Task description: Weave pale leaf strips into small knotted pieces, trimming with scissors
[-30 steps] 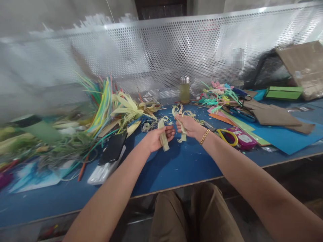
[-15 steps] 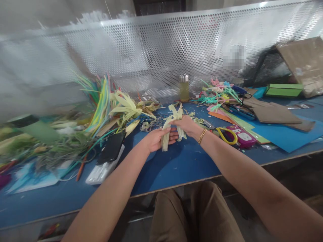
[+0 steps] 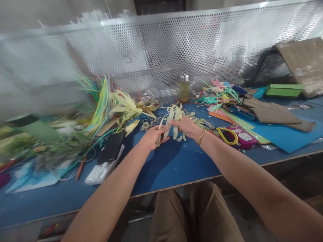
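Both hands meet over the middle of the blue table (image 3: pixel 174 164). My left hand (image 3: pixel 151 137) and my right hand (image 3: pixel 185 126) are closed on a bunch of pale yellow-green leaf strips (image 3: pixel 174 117). The strips fan upward above my fingers and hang down between the two hands. A gold bracelet circles my right wrist. Loose strip scraps lie on the table just behind the hands.
A heap of coloured and dried strips (image 3: pixel 106 104) fills the left. A black phone (image 3: pixel 112 148) lies on a white keyboard-like slab. Yellow-handled scissors (image 3: pixel 228 134), a small bottle (image 3: pixel 184 88), coloured paper sheets, brown cardboard and a green box (image 3: pixel 284 90) sit right. A perforated metal screen backs the table.
The hands, apart and each holding a piece a second ago, have come together. The strips are now joined in one bunch and spread wider between the fingers.
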The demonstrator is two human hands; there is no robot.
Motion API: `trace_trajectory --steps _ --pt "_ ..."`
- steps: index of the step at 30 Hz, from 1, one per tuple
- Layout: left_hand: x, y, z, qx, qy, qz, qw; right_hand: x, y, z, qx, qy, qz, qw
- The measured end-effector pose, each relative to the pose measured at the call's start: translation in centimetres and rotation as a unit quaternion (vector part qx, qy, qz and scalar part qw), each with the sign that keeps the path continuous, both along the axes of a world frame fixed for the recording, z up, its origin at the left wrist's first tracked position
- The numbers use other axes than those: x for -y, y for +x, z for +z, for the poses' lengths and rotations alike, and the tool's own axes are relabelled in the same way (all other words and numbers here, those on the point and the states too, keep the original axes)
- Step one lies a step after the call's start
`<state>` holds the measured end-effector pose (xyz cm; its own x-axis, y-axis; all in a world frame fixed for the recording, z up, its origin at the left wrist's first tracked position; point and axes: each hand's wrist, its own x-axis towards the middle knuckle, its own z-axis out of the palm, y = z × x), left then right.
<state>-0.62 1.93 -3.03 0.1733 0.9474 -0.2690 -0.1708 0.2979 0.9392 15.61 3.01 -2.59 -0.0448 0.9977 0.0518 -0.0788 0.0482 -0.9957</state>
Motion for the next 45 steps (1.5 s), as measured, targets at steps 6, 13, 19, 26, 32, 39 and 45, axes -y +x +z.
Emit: trace_trajectory --steps 6,13,19,26,32,39,45 --pt "0.2 0.0 0.3 -0.045 0.015 -0.037 0.998 -0.7 0.2 -0.2 -0.033 -0.004 -0.059 0.998" --pt "0.7 -0.2 0.6 -0.051 0.044 -0.063 0.996 -0.8 0.4 0.0 -0.053 0.003 -0.081 0.995" --pt "0.6 -0.2 0.3 -0.011 0.079 -0.075 0.994 -0.7 0.4 0.2 -0.051 -0.003 -0.087 0.995" --pt "1.0 -0.2 0.5 -0.041 0.079 -0.114 0.99 -1.6 0.6 -0.4 -0.117 -0.003 -0.077 0.99" --pt "1.0 -0.3 0.3 -0.057 0.044 -0.138 0.988 -1.9 1.3 0.0 -0.138 -0.031 -0.102 0.985" --pt "0.6 -0.3 0.9 0.08 -0.05 -0.088 0.992 -2.7 2.8 1.1 -0.219 -0.038 -0.197 0.955" --pt "0.5 -0.2 0.8 0.157 -0.069 -0.078 0.982 -1.3 2.4 1.9 -0.133 -0.001 -0.122 0.984"
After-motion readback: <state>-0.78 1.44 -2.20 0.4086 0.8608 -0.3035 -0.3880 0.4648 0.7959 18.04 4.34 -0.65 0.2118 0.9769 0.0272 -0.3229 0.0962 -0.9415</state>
